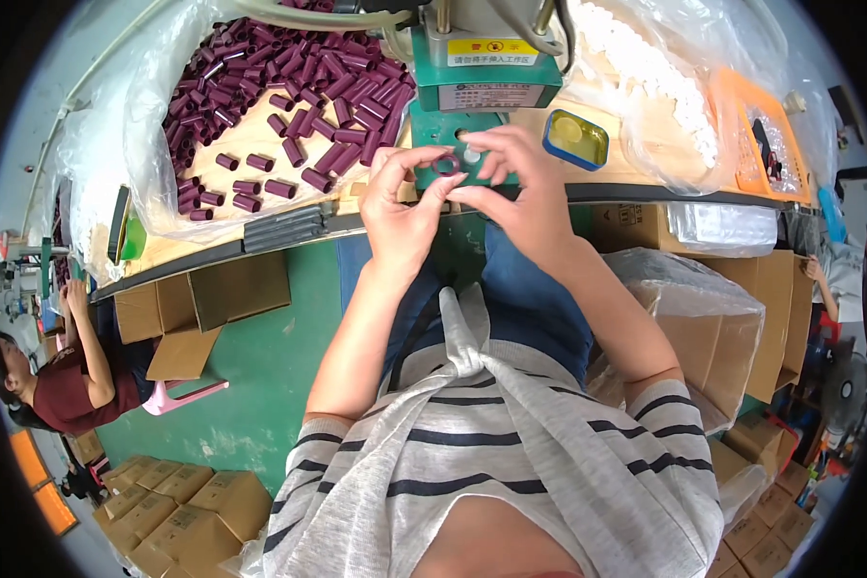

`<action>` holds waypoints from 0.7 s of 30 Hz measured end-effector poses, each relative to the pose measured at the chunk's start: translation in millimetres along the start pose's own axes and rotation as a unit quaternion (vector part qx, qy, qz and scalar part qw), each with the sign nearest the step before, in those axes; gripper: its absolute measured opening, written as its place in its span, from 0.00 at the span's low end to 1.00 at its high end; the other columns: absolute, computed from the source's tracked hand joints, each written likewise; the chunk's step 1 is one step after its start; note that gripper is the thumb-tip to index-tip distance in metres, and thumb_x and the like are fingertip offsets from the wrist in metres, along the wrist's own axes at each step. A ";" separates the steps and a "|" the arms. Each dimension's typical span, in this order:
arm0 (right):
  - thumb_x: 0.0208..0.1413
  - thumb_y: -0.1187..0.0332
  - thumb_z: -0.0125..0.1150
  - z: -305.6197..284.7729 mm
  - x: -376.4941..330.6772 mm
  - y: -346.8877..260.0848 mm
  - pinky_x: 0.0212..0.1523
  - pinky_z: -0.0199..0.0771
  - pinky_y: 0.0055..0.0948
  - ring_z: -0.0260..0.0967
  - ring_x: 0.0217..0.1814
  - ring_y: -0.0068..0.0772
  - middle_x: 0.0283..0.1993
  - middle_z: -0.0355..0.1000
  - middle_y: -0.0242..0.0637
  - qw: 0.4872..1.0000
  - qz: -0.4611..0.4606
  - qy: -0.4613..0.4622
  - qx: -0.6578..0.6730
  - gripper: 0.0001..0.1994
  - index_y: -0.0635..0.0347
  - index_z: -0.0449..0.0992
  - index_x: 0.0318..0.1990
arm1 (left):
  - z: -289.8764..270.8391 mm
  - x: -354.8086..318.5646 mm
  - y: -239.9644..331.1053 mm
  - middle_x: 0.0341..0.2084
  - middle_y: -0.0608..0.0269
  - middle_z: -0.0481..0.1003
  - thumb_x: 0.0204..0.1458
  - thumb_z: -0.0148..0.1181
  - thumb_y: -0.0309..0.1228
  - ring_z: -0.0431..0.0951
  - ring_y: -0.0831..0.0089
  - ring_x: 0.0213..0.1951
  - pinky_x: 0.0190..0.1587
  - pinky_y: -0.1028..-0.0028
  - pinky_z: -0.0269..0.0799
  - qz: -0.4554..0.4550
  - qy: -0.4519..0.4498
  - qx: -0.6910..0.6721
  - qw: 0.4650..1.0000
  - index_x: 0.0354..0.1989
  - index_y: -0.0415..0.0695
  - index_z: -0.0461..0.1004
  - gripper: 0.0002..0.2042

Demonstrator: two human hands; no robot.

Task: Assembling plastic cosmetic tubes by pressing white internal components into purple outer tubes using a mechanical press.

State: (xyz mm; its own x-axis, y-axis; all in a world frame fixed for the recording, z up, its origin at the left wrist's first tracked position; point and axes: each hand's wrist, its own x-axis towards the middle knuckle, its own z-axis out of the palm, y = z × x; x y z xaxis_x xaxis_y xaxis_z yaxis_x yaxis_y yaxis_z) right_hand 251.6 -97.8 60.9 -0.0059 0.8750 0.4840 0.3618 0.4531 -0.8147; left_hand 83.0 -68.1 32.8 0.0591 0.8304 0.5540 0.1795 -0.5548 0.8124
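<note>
My left hand (400, 207) pinches a short dark purple tube (445, 166) between thumb and fingers, its round open end turned up. Close on its right is my right hand (525, 188), thumb and fingers apart, the thumb tip by the left thumb and the tube. A small whitish round piece (471, 155) shows beside the right fingertips; whether they touch it I cannot tell. Both hands are over the front of the green base (433, 125) of a machine with a green head (486, 82). Many like purple tubes (289, 96) lie heaped on the left of the table.
Right of the machine sits a blue-rimmed tin (576, 140) with yellowish contents. White small parts (645, 82) fill clear plastic farther right, near an orange tray (761, 135). Cardboard boxes (236, 294) stand under the table edge. A co-worker (77, 376) sits at far left.
</note>
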 end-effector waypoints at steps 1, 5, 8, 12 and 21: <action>0.48 0.70 0.77 1.6 0.3 1.5 0.37 0.70 0.27 0.70 0.36 0.25 0.46 0.72 0.35 1.000 0.000 0.004 -0.002 0.22 0.59 0.80 0.52 | 3.8 0.2 1.8 0.35 0.65 0.80 0.43 0.73 0.17 0.73 0.73 0.36 0.39 0.74 0.69 -0.002 -0.007 0.009 1.000 0.42 0.42 0.82 0.15; 0.53 0.76 0.72 1.4 2.6 7.1 0.36 0.70 0.23 0.69 0.34 0.24 0.45 0.73 0.36 1.000 -0.001 0.004 0.022 0.18 0.61 0.80 0.52 | 13.5 10.2 6.0 0.34 0.63 0.80 0.43 0.73 0.17 0.76 0.71 0.36 0.40 0.73 0.72 0.009 0.007 -0.006 1.000 0.42 0.41 0.82 0.15; 0.54 0.76 0.71 -2.9 2.9 1.7 0.38 0.73 0.24 0.70 0.33 0.24 0.45 0.74 0.36 0.996 -0.012 0.084 0.028 0.15 0.60 0.80 0.50 | 23.1 23.1 15.4 0.32 0.65 0.82 0.43 0.76 0.19 0.77 0.73 0.34 0.40 0.75 0.72 -0.005 0.024 -0.012 1.000 0.39 0.41 0.82 0.14; 0.56 0.77 0.69 -13.9 -11.5 16.0 0.37 0.72 0.23 0.72 0.35 0.22 0.44 0.75 0.35 0.994 0.038 0.105 0.004 0.12 0.62 0.80 0.48 | 32.7 25.8 11.3 0.33 0.66 0.83 0.43 0.79 0.23 0.78 0.77 0.36 0.41 0.75 0.71 -0.079 0.018 -0.070 0.994 0.38 0.41 0.82 0.14; 0.68 0.74 0.61 -76.2 -30.9 56.4 0.41 0.69 0.16 0.67 0.38 0.15 0.38 0.72 0.26 0.963 0.111 0.246 -0.007 0.08 0.63 0.80 0.50 | 37.0 18.6 1.7 0.36 0.61 0.81 0.42 0.79 0.23 0.79 0.71 0.41 0.47 0.72 0.73 -0.069 -0.010 0.030 0.997 0.44 0.42 0.85 0.18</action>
State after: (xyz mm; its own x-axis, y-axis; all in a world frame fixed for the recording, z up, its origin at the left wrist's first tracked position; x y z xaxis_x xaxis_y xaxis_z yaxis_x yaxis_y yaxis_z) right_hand 343.2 -112.3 24.3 0.5143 0.7618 0.3939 0.3163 0.2583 -0.9128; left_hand 120.7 -51.7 37.7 0.0485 0.9001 0.4330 0.2452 -0.4309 0.8684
